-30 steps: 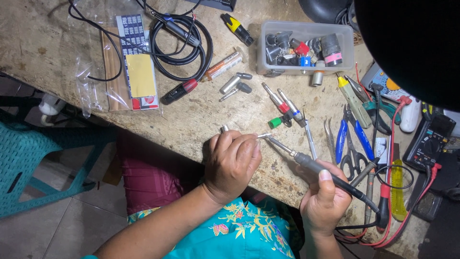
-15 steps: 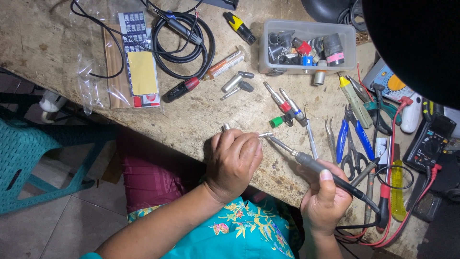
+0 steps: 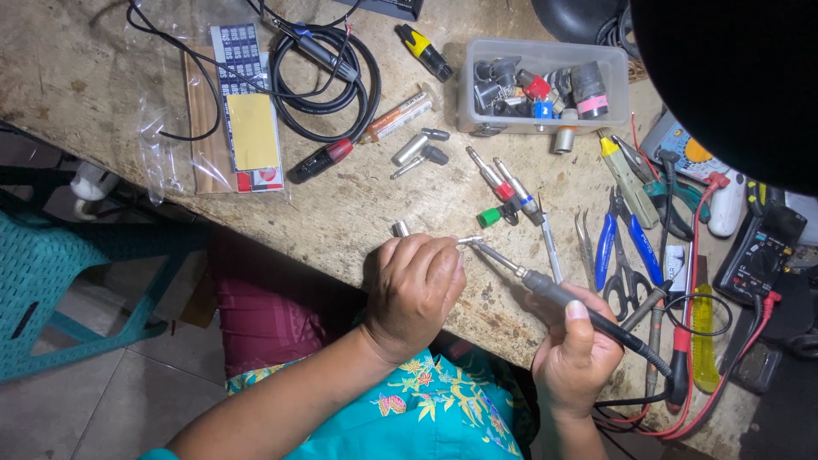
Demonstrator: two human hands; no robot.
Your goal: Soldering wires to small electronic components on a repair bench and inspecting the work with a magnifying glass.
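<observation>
Scuffed and stained, the pale stone-like worktop (image 3: 358,213) runs across the view, with tiled floor and a teal plastic stool (image 3: 51,290) below its near edge.

The left hand (image 3: 415,294) is closed in a fist around a small silver metal plug connector (image 3: 468,241); only its shiny tip pokes out past the knuckles, toward the right hand. The right hand (image 3: 577,353) is clenched around the black handle of a slim soldering iron (image 3: 545,288), whose thin metal tip reaches up and across to touch that connector tip just beyond the left-hand fingers. A short silver barrel piece (image 3: 400,228) lies just above the left hand.

Beyond the hands, two loose silver jack plugs with red and blue bands (image 3: 504,183) lie side by side, a small green cap (image 3: 489,216) beside them. Farther off sits one clear plastic tray (image 3: 477,94) of mixed connectors, and one coil of black cable (image 3: 336,77) lies well above the left hand, next to a clear bag holding a yellow card (image 3: 247,128). To the outer side of the right hand lie blue-handled pliers (image 3: 620,247) and a black multimeter (image 3: 763,247) with red leads.
</observation>
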